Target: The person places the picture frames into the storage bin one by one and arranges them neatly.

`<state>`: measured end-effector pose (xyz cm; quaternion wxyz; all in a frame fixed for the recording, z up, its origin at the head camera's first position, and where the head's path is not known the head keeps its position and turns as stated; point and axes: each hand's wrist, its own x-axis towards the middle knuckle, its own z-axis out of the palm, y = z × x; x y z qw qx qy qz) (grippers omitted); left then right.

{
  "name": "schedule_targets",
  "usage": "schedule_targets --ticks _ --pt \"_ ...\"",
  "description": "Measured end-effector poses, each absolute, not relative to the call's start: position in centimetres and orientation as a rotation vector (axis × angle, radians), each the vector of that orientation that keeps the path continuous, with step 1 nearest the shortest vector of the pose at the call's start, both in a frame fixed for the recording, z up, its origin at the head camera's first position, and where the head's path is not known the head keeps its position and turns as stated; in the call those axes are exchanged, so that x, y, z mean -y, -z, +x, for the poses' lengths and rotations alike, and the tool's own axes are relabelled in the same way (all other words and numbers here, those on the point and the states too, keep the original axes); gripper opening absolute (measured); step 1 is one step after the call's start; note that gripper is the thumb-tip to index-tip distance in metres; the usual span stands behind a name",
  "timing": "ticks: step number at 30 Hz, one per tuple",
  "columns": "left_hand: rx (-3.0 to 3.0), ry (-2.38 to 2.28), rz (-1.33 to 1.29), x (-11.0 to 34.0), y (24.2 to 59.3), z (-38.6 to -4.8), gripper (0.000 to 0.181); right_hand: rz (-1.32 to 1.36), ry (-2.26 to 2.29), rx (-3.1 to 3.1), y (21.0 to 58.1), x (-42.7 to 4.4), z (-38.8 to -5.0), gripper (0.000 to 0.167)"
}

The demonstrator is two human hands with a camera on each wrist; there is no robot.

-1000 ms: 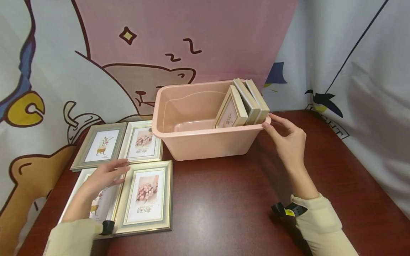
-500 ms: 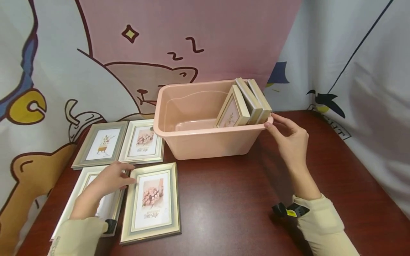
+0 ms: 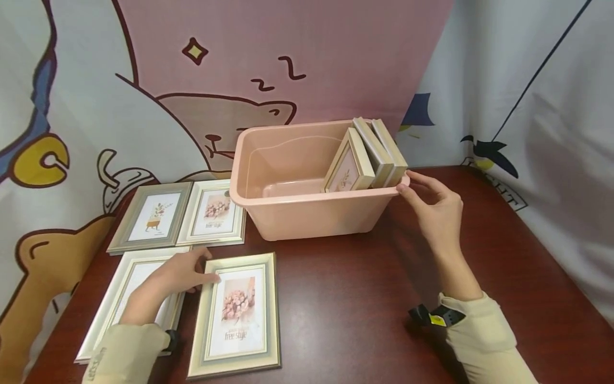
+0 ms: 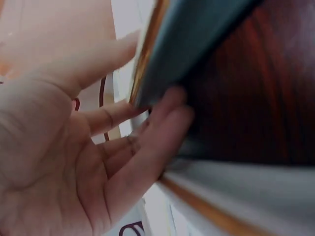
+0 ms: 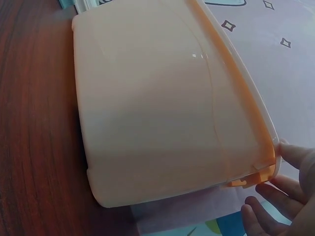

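Observation:
In the head view, my left hand (image 3: 175,277) pinches the upper left edge of a cream-gold picture frame (image 3: 237,314) with a pink bouquet print. The left wrist view shows the thumb on the frame's face and fingers at its dark back (image 4: 192,44), that edge raised off the table. My right hand (image 3: 437,216) holds the right front corner of a pink plastic bin (image 3: 307,216) between thumb and fingers; in the right wrist view the fingers grip the bin's rim (image 5: 268,152). Three picture frames (image 3: 349,168) lean upright at the bin's right end.
A white picture frame (image 3: 107,312) lies left of the held one, partly hidden by my left forearm. Behind it lie a grey-green frame (image 3: 153,216) and a white bouquet frame (image 3: 213,213). All rest on a dark red wooden table (image 3: 345,309) before a printed cloth backdrop (image 3: 336,58).
The cream-gold frame has slid right and toward me, away from the white frame, with my left hand moving along. My right hand stays at the bin's corner.

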<state>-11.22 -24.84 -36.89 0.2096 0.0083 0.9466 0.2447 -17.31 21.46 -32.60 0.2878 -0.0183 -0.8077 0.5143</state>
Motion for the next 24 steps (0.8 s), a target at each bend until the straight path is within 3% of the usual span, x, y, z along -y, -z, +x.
schedule_targets --ticks 10,24 --pt "-2.660 -0.677 -0.041 23.7 36.9 -11.1 0.022 -0.024 -1.412 2.127 32.8 -21.7 -17.3 0.034" --pt "-2.836 -0.637 -0.016 23.8 35.9 -10.2 0.019 -0.017 -1.488 2.102 32.7 -21.7 -17.4 0.033"
